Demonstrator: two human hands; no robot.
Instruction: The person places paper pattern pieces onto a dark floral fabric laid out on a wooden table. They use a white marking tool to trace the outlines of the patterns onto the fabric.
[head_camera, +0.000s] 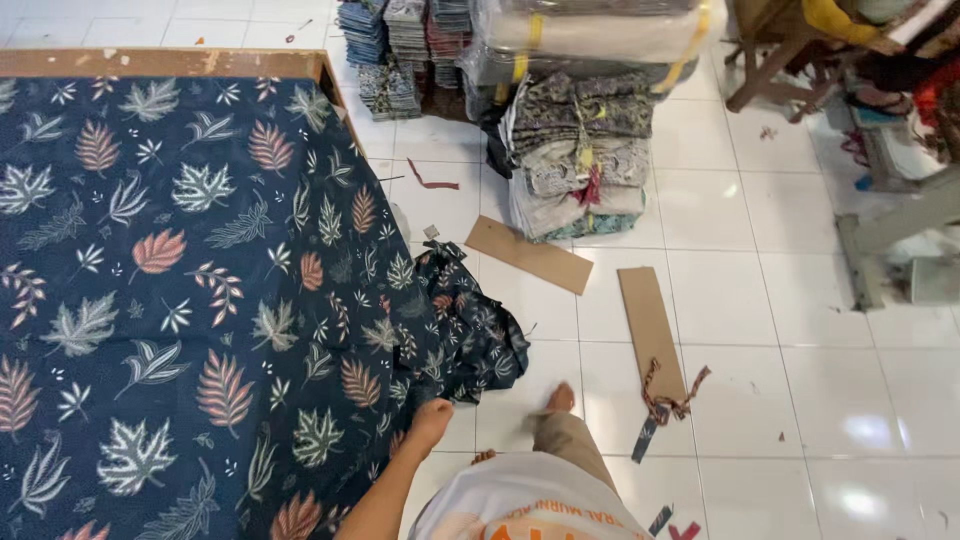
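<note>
A dark blue fabric (170, 290) printed with pale and orange leaves lay spread over a wooden-edged table (160, 63), filling the left of the view, its right edge spilling off the table side and bunching in a heap on the white tiled floor (780, 300). One hand (430, 420) reached in from the bottom of the view on a bare forearm and rested against the hanging edge of the fabric; its fingers were curled into the cloth, but whether they gripped it or only pressed on it could not be told, nor which hand it was. The other hand was out of sight. Just to the right a bare foot (560, 398) stood on the tiles. Further right two flat cardboard strips (650, 325) lay on the floor, with a twisted cord (672, 395) at the end of the nearer one. Behind them stood tied bundles of folded cloth (580, 150)
</note>
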